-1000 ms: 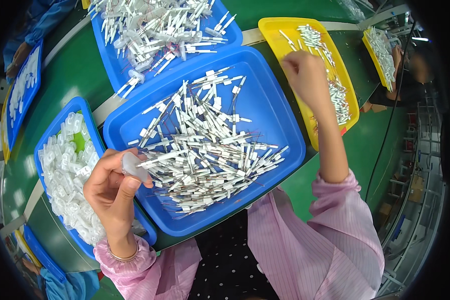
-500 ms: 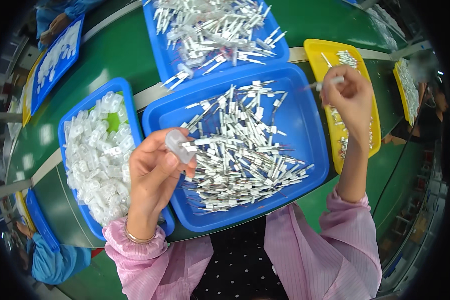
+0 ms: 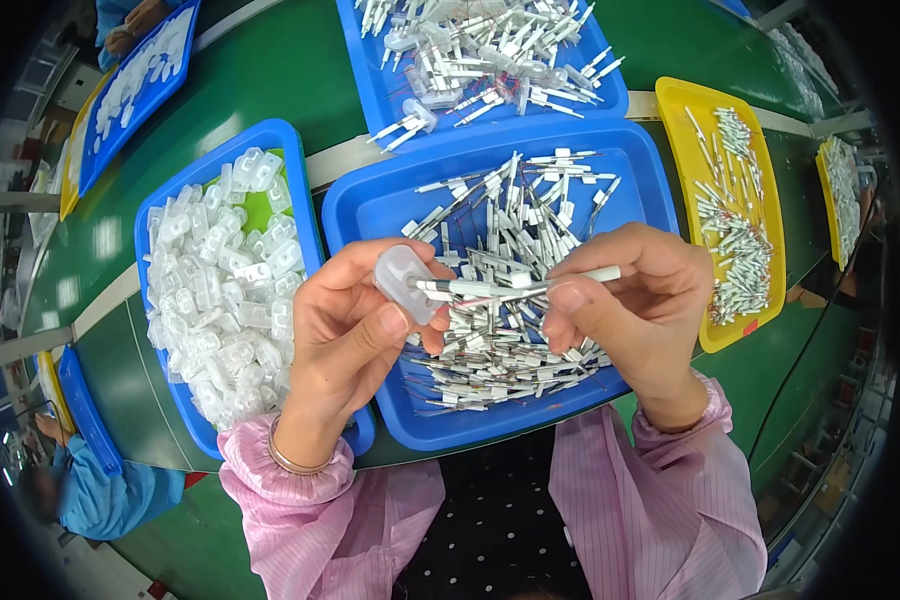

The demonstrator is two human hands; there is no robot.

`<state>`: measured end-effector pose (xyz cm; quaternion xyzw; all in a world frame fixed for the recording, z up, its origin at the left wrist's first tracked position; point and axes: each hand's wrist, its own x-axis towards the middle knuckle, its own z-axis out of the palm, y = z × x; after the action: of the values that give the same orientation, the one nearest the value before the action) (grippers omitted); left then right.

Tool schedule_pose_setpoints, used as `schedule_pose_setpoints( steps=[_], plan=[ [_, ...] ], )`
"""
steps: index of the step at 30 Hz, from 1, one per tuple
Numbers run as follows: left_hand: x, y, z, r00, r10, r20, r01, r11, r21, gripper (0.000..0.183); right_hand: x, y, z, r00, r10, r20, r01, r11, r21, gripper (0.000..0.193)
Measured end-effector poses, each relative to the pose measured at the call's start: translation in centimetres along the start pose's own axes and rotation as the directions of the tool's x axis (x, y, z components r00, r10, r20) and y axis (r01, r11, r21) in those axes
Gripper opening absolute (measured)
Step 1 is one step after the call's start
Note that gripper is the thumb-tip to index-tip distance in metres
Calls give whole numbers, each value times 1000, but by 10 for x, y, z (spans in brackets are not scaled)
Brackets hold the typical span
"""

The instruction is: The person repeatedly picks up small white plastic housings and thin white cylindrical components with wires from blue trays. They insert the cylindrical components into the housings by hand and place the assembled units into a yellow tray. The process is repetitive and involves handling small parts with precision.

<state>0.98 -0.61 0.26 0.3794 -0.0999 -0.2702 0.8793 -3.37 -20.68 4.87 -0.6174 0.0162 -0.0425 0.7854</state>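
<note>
My left hand (image 3: 335,345) pinches a translucent plastic housing (image 3: 398,280) between thumb and fingers. White wired sticks (image 3: 470,287) project from the housing toward the right. Between the thumb and fingers of my right hand (image 3: 645,320) is a thin white stick with a wire lead (image 3: 602,273). Its lead side points at the housing and overlaps the sticks there; whether it touches them I cannot tell. Both hands are held above a blue tray (image 3: 660,190) piled with similar white sticks, partly hidden by my fingers.
On the left, a blue bin (image 3: 305,185) is heaped with translucent housings. Assembled pieces fill another blue tray (image 3: 610,100) at the back. To the right lies a yellow tray (image 3: 685,95) of white wired sticks. People in blue sleeves (image 3: 120,490) are at the left.
My right hand has come from over the yellow tray to beside the housing, carrying a white stick. The view has shifted, and the left hand still grips the housing.
</note>
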Motion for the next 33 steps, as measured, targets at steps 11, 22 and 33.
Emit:
schedule_pose_setpoints(
  steps=[11, 22, 33],
  plan=[
    [0, -2, 5, 991, 133, -6, -130, 981, 144, 34, 0, -3, 6, 798, -531, 284, 591, 601, -538, 15],
    [0, -4, 4, 989, 149, 10, -149, 980, 130, 34, -4, -2, 12, 863, -466, 195, 495, 703, -511, 9],
    [0, -4, 4, 986, 164, 36, -167, 973, 157, 34, -6, 7, 14, 708, -595, 379, 678, 425, -600, 18]
  ],
)
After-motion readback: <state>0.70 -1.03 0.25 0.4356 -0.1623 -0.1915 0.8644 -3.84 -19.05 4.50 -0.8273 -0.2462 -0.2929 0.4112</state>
